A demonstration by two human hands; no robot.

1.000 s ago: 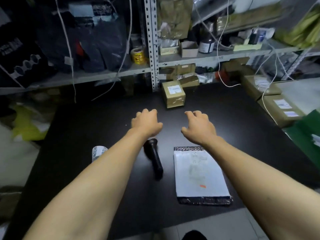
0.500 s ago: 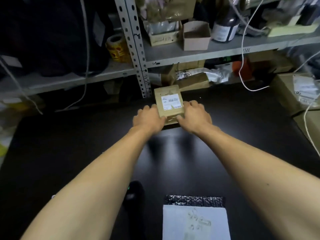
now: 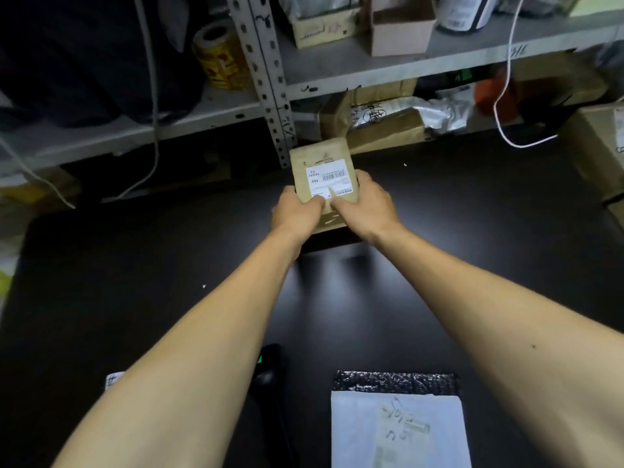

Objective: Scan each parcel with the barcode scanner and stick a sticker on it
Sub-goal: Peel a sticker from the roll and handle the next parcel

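A small brown cardboard parcel (image 3: 320, 157) with a white barcode label is held at the far side of the black table (image 3: 135, 282), tilted up with its label facing me. My left hand (image 3: 293, 214) grips its left side and my right hand (image 3: 369, 207) grips its right side, both thumbs on the label. The black barcode scanner (image 3: 268, 369) lies near the front, partly hidden by my left forearm. A white poly mailer parcel (image 3: 398, 430) with a black bubble edge lies at the front right. A sticker roll (image 3: 113, 380) peeks out beside my left arm.
A grey metal shelf rack (image 3: 266, 82) stands behind the table with boxes, a yellow tape roll (image 3: 219, 59), a silver bag and hanging white cables (image 3: 506, 106). Brown cartons (image 3: 594, 143) sit at the table's right edge.
My hands reached forward from above the scanner to the brown parcel, took hold of it on both sides and lifted it, tilting its label up. The camera moved closer to the shelf.
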